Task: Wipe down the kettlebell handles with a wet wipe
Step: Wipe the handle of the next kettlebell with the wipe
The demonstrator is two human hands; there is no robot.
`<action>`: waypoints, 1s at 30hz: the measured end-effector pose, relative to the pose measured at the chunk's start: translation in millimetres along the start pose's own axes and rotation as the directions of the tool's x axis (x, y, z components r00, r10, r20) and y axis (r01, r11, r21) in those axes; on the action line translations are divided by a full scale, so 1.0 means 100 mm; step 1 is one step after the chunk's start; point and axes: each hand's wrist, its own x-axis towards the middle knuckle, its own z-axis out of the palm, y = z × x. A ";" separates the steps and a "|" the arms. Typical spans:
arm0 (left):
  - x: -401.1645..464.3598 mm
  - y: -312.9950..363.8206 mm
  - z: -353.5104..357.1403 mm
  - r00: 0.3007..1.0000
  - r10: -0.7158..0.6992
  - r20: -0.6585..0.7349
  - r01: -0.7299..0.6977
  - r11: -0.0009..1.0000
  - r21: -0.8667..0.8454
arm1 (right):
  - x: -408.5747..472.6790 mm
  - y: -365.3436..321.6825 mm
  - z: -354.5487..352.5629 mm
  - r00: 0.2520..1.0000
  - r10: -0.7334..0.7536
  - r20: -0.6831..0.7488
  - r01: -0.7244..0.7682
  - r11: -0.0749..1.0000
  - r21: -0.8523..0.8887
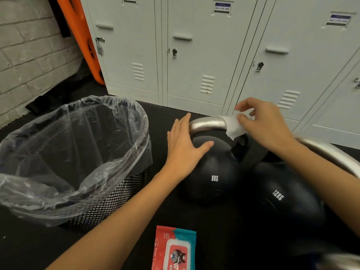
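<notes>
— Red and teal plastic at 6 o'clock: a wet-wipe pack (175, 248) flat on the black floor (120, 248), cut off by the bottom edge.

— And just beyond?

— Lay side by side, two black kettlebells. Marked 12KG, the nearer one (280, 203) at 4 o'clock; marked 8KG, the other one (212, 172) close to centre, looked to be touching it. Further right, at 3 o'clock, a blurred metal handle (331, 152), part hidden behind the right forearm.

— Hands?

— Left hand (185, 145) spread flat, fingers straight, resting on the 8KG bell's left shoulder, fingertips beside the silver handle (208, 124). Held nothing. Right hand (265, 123) at 2 o'clock, thumb and fingers pinching a white wet wipe (233, 125), pressed over the right end of that same silver handle.

— And to the left?

— Black mesh bin (109, 201) at 9 o'clock, lined with a clear plastic bag (74, 156), standing just beside the 8KG bell.

— Farther back?

— Pale grey lockers (194, 55) from 12 to 2 o'clock, a padlock (99, 48) on the leftmost door. At 11 o'clock, something orange (83, 36) leaning between lockers and a whitish brick wall (29, 55).
</notes>
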 end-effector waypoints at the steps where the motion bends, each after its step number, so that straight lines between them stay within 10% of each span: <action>1: -0.02 -0.05 0.01 0.999 -0.027 -0.019 0.027 1.000 0.001 | -0.02 0.00 0.00 0.999 -0.042 -0.013 0.041 0.999 -0.020; 18: -0.01 -0.47 0.06 0.983 -0.148 -0.107 0.141 0.987 -0.071 | -0.17 -0.21 0.43 0.917 -0.379 0.120 0.387 0.921 -0.049; 26: -0.03 -0.49 0.04 0.988 -0.112 -0.105 0.105 0.992 -0.073 | -0.06 -0.02 0.16 0.962 0.233 0.144 -0.251 0.961 0.118; 30: -0.03 -0.47 0.02 0.989 -0.105 -0.102 0.098 0.993 -0.068 | 0.19 -0.25 0.15 0.920 0.245 0.305 -0.236 0.969 -0.068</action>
